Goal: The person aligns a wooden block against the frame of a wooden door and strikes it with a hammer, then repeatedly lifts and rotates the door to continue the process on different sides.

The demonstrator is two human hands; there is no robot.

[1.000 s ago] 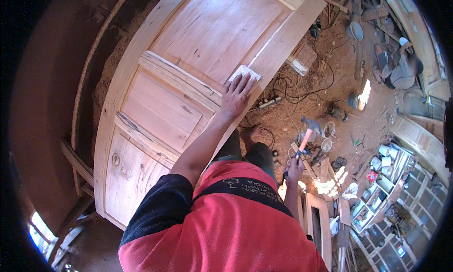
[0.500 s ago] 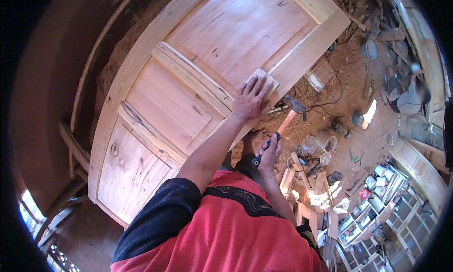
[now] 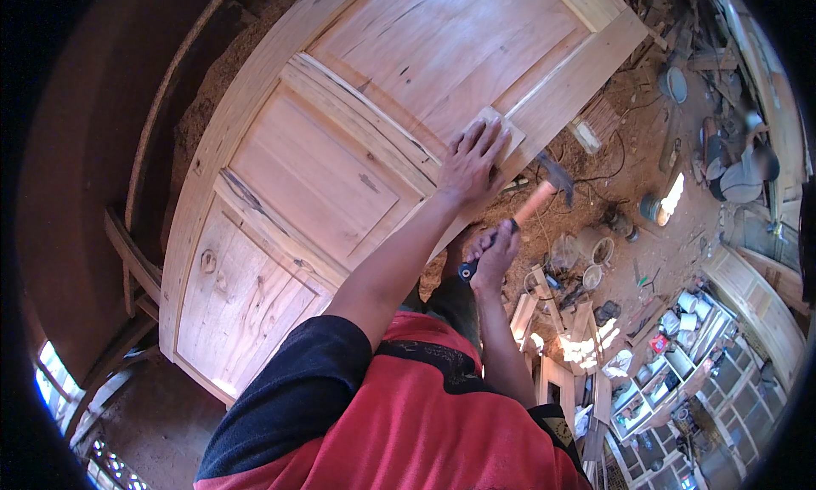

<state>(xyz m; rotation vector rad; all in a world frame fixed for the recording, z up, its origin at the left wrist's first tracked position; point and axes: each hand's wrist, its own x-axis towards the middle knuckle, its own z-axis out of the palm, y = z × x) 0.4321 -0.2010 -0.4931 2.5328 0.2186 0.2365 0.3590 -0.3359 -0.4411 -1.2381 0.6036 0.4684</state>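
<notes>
A panelled wooden door [image 3: 310, 171] lies in front of me, its raised panels framed by pale rails. My left hand [image 3: 473, 165] rests at the door's right edge, fingers stretched over a pale flat block [image 3: 515, 136] and holding it against the wood. The underside of the block and my thumb are hidden. In my right hand [image 3: 495, 256] is a claw hammer [image 3: 535, 201] with an orange shaft and a black grip. My fingers wrap round the grip. Its dark head is beside the door edge, close to the block and apart from it.
Sawdust and wood scraps cover the floor [image 3: 629, 184] to the right, with a cable, a bucket [image 3: 653, 208] and small containers. A person [image 3: 748, 171] is low down at the far right. A shelf unit [image 3: 671, 379] full of cans stands at the lower right.
The hammer and my right hand have shifted slightly right, and the hammer now looks blurred. The view has shifted a little; my left hand keeps its place on the block.
</notes>
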